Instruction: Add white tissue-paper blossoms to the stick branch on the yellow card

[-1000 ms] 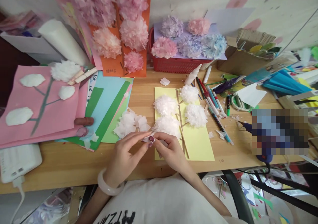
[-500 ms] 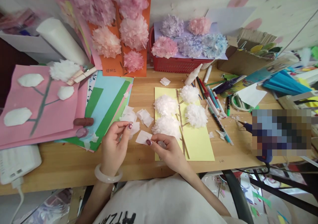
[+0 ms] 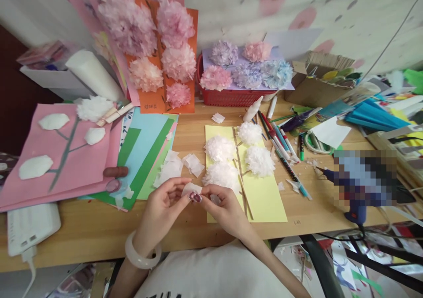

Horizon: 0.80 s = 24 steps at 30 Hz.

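Note:
A small square of white tissue paper [image 3: 191, 188] is pinched between my two hands, whose thumb tips meet at its lower edge. My left hand [image 3: 167, 205], with a pale bangle on the wrist, is closed on its left side. On the other side my right hand [image 3: 226, 205] grips the same piece with thumb and fingers. Just beyond the hands lie loose tissue squares [image 3: 169, 169]. To the right, a yellow sheet [image 3: 269, 199] bears several fluffy white paper blossoms [image 3: 220, 148] along a brown stem; a thin stick [image 3: 245, 196] lies on it.
At left lies a pink sheet [image 3: 87, 168] with white ovals on a drawn branch. Pens [image 3: 279, 137] and a glue bottle [image 3: 253, 109] lie behind the yellow sheet. A blue glue gun [image 3: 356, 211] stands at right. A red basket [image 3: 231, 97] stands at the back.
My left hand has moved right and down to meet the right hand, and now pinches the tissue square too. The view has tilted and shifted slightly.

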Tool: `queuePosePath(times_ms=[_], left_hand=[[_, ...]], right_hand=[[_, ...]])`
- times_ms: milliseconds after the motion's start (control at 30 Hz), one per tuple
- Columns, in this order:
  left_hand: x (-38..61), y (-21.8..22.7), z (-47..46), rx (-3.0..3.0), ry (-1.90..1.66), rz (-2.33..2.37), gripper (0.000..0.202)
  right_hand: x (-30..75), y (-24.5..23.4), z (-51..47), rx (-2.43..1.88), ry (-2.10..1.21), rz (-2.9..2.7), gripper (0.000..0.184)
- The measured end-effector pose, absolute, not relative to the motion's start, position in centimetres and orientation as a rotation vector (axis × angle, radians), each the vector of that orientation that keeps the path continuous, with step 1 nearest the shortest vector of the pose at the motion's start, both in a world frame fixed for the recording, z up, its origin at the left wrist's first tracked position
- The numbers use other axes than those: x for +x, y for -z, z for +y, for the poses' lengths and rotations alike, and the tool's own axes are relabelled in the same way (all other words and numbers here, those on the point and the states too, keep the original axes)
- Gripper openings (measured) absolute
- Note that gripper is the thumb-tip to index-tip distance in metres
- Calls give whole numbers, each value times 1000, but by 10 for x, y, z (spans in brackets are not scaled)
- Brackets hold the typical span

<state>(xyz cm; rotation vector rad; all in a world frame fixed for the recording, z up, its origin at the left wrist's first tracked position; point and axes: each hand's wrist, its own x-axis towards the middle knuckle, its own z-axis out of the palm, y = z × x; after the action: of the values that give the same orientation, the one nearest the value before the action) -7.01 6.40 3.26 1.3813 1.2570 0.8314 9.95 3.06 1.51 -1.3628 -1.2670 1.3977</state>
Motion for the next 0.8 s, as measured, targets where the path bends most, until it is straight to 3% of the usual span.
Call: queuePosePath(times_ms=[233, 400, 500, 600, 700, 800], left_hand=[[-72, -26, 79, 1283, -952, 1391, 34], [-78, -18, 92, 1772, -854, 1809, 26], [-70, -26, 84, 2035, -1001, 1950, 24], [-55, -40, 64, 2191, -1230, 1575, 13], [-39, -47, 47, 2352, -1133, 1046, 17], [-30, -43, 42, 2438, -1070, 982, 23]], right_hand=[[105, -14, 26, -1281, -1536, -945, 29], [114, -18, 26, -931, -1720, -439, 19], [120, -25, 27, -753, -1748, -253, 18], [125, -28, 27, -674, -1777, -157, 26], [127, -26, 24, -609, -1795, -162, 28], [126, -23, 19, -584, -1796, -223, 27]])
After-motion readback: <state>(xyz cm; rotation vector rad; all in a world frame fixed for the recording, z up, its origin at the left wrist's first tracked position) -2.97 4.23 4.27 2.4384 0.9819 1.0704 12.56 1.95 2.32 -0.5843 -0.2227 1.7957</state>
